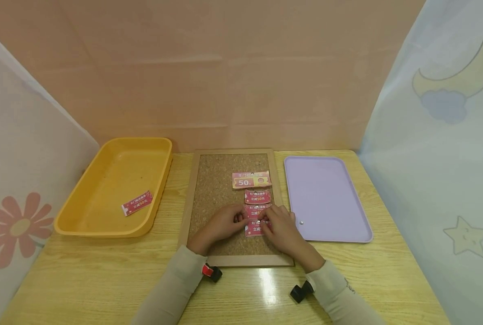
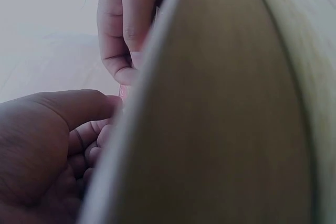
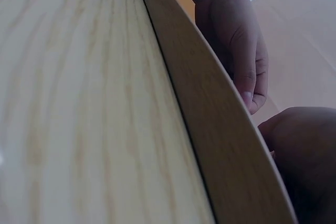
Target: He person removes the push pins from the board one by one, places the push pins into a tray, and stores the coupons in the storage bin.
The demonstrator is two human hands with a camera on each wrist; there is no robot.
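A cork board (image 1: 214, 180) in a wooden frame carries a column of paper coupons: a wide pink and yellow one (image 1: 243, 182) on top, red ones below. My left hand (image 1: 227, 221), fingers curled, holds the left edge of the lowest red coupon (image 1: 251, 229) with its thumb and fingertips. The right hand (image 1: 282, 228) pinches a small pushpin (image 1: 259, 221) at that coupon's upper edge and covers its right side. Both wrist views look along the board's frame (image 2: 226, 103), which hides most of the coupons; the left thumb (image 2: 89, 103) meets a red paper edge there.
To the left, a deep yellow bin (image 1: 103, 180) has one red coupon (image 1: 137, 203) lying in it. A shallow lilac tray (image 1: 326, 194) right of the board has a small shiny pin (image 1: 301, 222) near its lower left corner. Fabric walls surround the table.
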